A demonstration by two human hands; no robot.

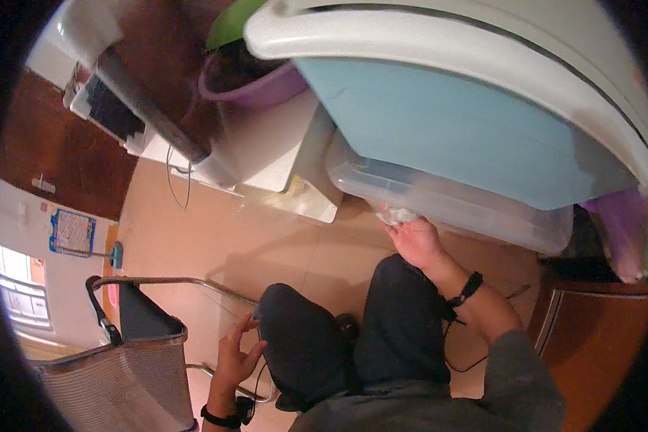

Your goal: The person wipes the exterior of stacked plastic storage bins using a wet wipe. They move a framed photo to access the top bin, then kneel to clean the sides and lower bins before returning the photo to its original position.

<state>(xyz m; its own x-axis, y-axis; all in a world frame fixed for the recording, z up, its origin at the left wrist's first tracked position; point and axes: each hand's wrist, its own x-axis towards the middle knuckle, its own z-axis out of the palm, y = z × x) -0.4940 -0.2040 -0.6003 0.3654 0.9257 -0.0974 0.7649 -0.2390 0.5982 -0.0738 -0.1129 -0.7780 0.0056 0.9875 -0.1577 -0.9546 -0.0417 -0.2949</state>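
Observation:
My right hand [418,243] is palm up in front of my right knee, its fingers curled around a crumpled white wad [398,216], perhaps tissue or cloth. Just beyond it lies the lower edge of a translucent plastic bin [453,208]; whether the fingertips touch the bin cannot be made out. Above the bin rises a light blue panel [464,129] beneath a rounded white rim [432,70]. Beside my left knee, my left hand [237,351] has its thumb and fingers apart and holds nothing. Both wrists wear black bands.
A mesh-back chair [119,383] with a metal tube frame stands at my left. Ahead on the left are a white unit [270,146], a purple basin [254,92] and a dark tube [151,105]. A brown wooden cabinet [599,351] is at the right, beyond a thin cable [467,370].

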